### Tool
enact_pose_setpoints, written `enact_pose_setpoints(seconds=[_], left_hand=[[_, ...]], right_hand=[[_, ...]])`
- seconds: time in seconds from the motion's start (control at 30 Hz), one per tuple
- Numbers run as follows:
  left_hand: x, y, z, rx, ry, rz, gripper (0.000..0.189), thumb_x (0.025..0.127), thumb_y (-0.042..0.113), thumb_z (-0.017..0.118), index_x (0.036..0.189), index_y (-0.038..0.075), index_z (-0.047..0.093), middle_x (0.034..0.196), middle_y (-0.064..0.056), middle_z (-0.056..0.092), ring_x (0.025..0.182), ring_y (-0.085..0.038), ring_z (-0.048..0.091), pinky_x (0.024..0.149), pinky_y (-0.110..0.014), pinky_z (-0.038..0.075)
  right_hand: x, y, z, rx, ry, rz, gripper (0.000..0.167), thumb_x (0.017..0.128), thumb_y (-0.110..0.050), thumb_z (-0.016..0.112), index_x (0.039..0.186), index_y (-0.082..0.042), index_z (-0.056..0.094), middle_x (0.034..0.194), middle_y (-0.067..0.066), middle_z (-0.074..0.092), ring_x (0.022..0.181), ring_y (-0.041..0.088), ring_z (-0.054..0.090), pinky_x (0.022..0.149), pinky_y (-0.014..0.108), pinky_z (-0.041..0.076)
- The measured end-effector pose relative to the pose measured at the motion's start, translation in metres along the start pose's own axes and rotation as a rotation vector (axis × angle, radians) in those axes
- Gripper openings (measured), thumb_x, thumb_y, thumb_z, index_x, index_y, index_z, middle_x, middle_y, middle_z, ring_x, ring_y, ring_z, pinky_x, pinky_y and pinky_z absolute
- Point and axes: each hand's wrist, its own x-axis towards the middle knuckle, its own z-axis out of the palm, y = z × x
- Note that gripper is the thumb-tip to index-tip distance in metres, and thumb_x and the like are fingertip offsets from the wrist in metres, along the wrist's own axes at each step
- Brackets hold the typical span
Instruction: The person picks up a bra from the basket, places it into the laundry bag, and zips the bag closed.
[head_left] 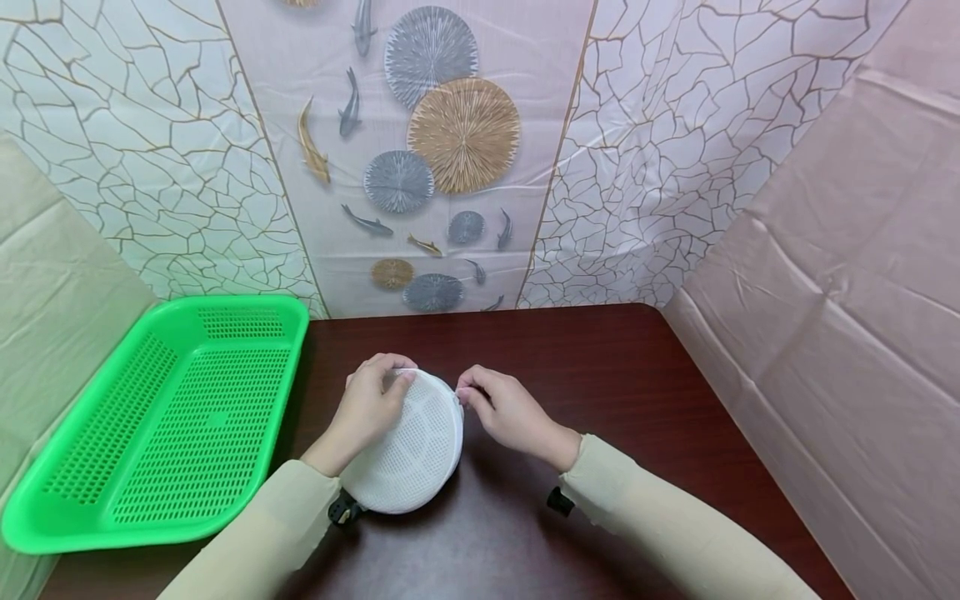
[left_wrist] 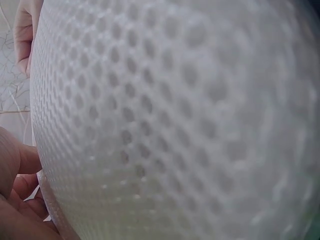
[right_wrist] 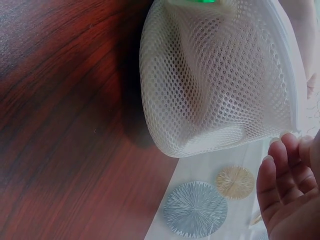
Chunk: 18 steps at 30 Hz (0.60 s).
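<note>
A round white mesh laundry bag [head_left: 416, 442] is held up over the table with its flat face tilted toward me. My left hand [head_left: 371, 404] grips its upper left rim, thumb on the mesh face and fingers behind. At the upper right rim, my right hand [head_left: 513, 412] pinches the edge between thumb and forefinger. In the right wrist view, the bag's soft side [right_wrist: 220, 85] bulges with folds, and a white band runs along the rim to the pinching fingertips [right_wrist: 287, 140]. Whether they hold a zip pull is too small to tell. Mesh fills most of the left wrist view.
To the left, a large green plastic basket [head_left: 202, 400] with slotted walls stands on the dark red-brown wooden table [head_left: 555, 358]. A patterned cloth [head_left: 465, 250] hangs behind the table's far edge, and a plain beige cloth [head_left: 840, 292] borders the right side.
</note>
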Motion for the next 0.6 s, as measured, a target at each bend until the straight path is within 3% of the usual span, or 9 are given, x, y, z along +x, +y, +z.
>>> enact_pose_setpoints(seconds=[0.1, 0.3, 0.6], left_hand=[[-0.0003, -0.0014, -0.0001, -0.005, -0.001, -0.008, 0.010, 0.093, 0.018, 0.063, 0.102, 0.013, 0.068, 0.105, -0.004, 0.065, 0.104, -0.026, 0.057, 0.097, -0.052, 0.031], [-0.0003, -0.0038, -0.0015, -0.015, 0.003, -0.027, 0.010, 0.094, 0.016, 0.063, 0.102, 0.012, 0.067, 0.104, -0.005, 0.064, 0.101, -0.025, 0.057, 0.091, -0.046, 0.043], [-0.0011, -0.0053, -0.0033, -0.054, 0.002, -0.054, 0.010, 0.095, 0.015, 0.060, 0.102, 0.009, 0.066, 0.105, -0.007, 0.062, 0.101, -0.025, 0.056, 0.092, -0.044, 0.043]], right_hand=[[0.0000, 0.0004, 0.0004, 0.006, -0.003, -0.001, 0.005, 0.097, -0.010, 0.058, 0.094, -0.010, 0.061, 0.082, 0.005, 0.061, 0.074, 0.007, 0.055, 0.067, 0.026, 0.047], [-0.0012, 0.0012, 0.0007, 0.001, 0.000, 0.003, 0.005, 0.097, -0.010, 0.058, 0.093, -0.010, 0.061, 0.080, 0.001, 0.060, 0.073, 0.007, 0.055, 0.067, 0.026, 0.047], [-0.0011, 0.0007, 0.0021, -0.001, 0.000, 0.010, 0.007, 0.097, -0.009, 0.059, 0.091, -0.013, 0.060, 0.081, 0.001, 0.060, 0.074, 0.006, 0.055, 0.067, 0.026, 0.047]])
